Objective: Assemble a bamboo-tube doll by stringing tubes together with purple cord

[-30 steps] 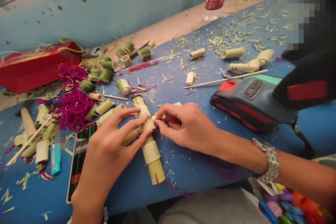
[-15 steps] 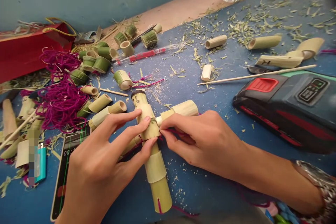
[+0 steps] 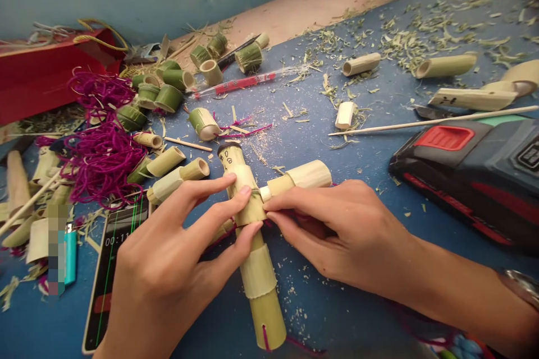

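A bamboo figure [image 3: 257, 275] made of stacked tubes lies on the blue table [image 3: 320, 146], with a face drawn on its top end and a bamboo arm [image 3: 301, 178] sticking out to the right. My left hand [image 3: 177, 269] pinches the figure's middle with thumb and fingers. My right hand [image 3: 337, 233] presses against the joint from the right, its fingertips closed on a purple string at the arm's base.
A tangle of purple string [image 3: 103, 160], several cut green and pale bamboo rings [image 3: 168, 98], a phone [image 3: 112, 269] and a lighter [image 3: 69, 255] lie left. A red and black power tool [image 3: 467, 174], a skewer [image 3: 429, 122], a red pen [image 3: 240, 83] and shavings lie right and behind.
The view has moved closer and lower; the dark object at the upper right is out of frame. Both hands stay on the figure's joint, and the bamboo arm shows more fully.
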The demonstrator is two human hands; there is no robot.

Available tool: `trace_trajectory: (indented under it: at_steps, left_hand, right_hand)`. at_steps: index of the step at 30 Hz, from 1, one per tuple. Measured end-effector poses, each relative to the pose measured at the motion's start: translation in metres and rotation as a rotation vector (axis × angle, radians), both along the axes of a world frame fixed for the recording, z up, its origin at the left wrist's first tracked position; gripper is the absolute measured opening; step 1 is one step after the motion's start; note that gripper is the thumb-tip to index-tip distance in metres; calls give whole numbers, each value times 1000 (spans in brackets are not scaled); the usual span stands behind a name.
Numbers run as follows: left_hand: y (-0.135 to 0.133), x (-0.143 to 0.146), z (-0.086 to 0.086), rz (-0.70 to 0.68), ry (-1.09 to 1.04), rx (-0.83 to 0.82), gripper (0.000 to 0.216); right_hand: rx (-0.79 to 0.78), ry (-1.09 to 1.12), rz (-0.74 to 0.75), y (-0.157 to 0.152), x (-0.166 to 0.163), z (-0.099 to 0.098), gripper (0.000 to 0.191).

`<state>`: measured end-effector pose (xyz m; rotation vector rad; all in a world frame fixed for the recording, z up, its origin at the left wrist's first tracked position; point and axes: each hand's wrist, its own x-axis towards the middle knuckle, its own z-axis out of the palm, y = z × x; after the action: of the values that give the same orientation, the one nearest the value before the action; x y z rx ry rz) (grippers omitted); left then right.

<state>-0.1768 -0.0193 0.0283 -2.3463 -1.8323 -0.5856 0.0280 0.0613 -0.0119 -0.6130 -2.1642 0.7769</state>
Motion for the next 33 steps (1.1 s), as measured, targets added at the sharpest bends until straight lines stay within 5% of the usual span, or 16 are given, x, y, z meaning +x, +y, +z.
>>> trace_trajectory:
  at_steps: [25, 33]
  left_hand:
    - [1, -1, -1, -10, -13, 2, 25]
    - [7, 0, 1, -60, -55, 26, 22]
  right_hand:
    - [27, -56, -36, -1, 1, -1, 9]
    - [-97, 26, -32, -2, 0, 3, 10]
